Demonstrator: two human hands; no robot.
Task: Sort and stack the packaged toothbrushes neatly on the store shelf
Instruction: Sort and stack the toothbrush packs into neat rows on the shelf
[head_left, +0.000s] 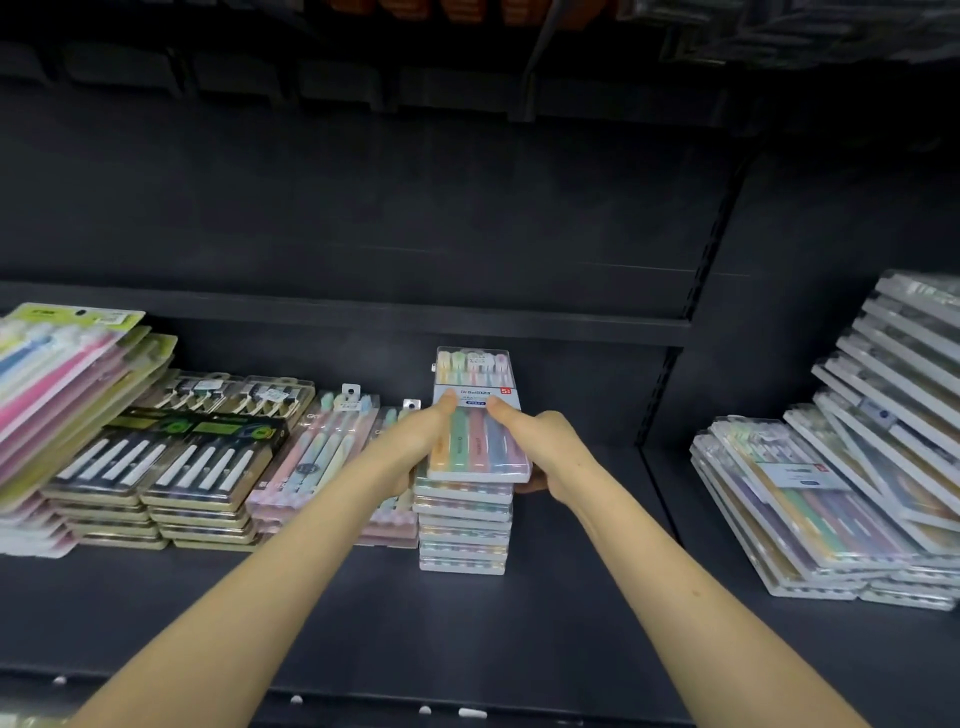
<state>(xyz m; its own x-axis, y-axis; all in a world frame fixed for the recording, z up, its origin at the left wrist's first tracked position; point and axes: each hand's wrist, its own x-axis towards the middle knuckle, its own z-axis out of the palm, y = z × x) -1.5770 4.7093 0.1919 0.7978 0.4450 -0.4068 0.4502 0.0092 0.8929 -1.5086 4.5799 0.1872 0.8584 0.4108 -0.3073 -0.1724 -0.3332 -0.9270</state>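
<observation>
Two grips are in view, the left grip (415, 441) and the right grip (540, 449). One shelf (363, 623) carries five groups of packs. The centre stack (462, 535) holds about seven cases, and its top pack (475, 415) shows five brushes. The black packs (156, 467) sit in two front stacks, four white handles per pack, with more behind. The pink packs (311, 457) form two stacks. The green-card pile (67, 374) and the right heap (831, 509) hold too many to count.

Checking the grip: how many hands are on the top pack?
2. Left hand grips the left edge of the top pack, right hand the right edge; none seems hidden.
</observation>
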